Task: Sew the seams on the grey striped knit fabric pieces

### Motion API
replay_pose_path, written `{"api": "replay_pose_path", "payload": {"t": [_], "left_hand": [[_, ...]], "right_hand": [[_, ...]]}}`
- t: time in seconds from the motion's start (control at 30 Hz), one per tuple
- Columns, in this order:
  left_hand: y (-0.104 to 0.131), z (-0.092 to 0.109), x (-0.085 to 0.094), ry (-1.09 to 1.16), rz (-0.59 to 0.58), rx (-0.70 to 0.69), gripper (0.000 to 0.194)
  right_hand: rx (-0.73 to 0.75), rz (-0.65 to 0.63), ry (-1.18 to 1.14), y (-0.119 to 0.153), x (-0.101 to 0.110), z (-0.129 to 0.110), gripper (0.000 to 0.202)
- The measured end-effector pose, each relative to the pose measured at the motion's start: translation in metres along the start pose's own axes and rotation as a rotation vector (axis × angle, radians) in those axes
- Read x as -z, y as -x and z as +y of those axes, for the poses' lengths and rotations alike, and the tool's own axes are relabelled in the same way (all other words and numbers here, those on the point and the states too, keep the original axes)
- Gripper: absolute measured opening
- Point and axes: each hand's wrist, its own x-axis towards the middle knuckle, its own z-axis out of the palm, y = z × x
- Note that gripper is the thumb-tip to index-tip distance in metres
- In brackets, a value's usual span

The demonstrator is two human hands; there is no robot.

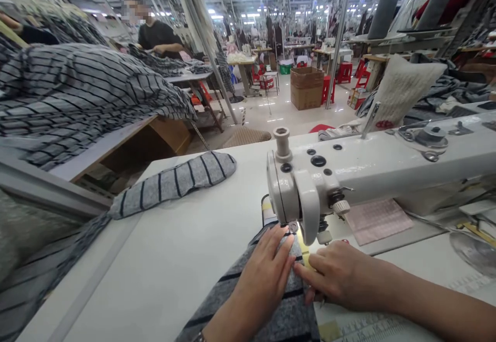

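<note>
My left hand (261, 272) lies flat on a grey fabric piece with dark stripes (296, 313), fingers stretched toward the needle area of a white sewing machine (289, 197). At the fabric's right edge is my right hand (344, 275), its fingers curled and its index finger and thumb closed on the edge. The fabric's far end runs under the machine head, where the needle and presser foot are mostly hidden. Another striped fabric strip (178, 179) lies on the white table (182, 259) to the left and hangs over its edge.
A pink cloth patch (377, 220) lies under the machine arm. Ruler markings (372, 326) run along the front right. A large striped fabric pile (89, 81) covers a table at left, with a person (158, 34) behind it. A cardboard box (307, 88) stands on the floor.
</note>
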Motion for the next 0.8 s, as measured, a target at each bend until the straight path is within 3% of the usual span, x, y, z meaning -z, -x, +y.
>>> {"api": "replay_pose_path", "payload": {"t": [0.3, 0.57, 0.7, 0.8], "left_hand": [[-0.005, 0.001, 0.005, -0.032, -0.028, -0.050, 0.032], [-0.001, 0.029, 0.027, 0.035, 0.057, -0.096, 0.021], [0.006, 0.034, 0.026, 0.037, 0.089, -0.131, 0.019], [0.009, 0.031, 0.023, 0.063, 0.122, -0.128, 0.019]], "right_hand": [[0.085, 0.074, 0.023, 0.001, 0.002, 0.008, 0.025], [0.166, 0.086, 0.004, 0.007, 0.002, 0.010, 0.031], [0.216, 0.117, -0.021, 0.009, -0.001, 0.014, 0.034], [0.145, 0.122, -0.011, 0.008, -0.005, 0.019, 0.032]]}}
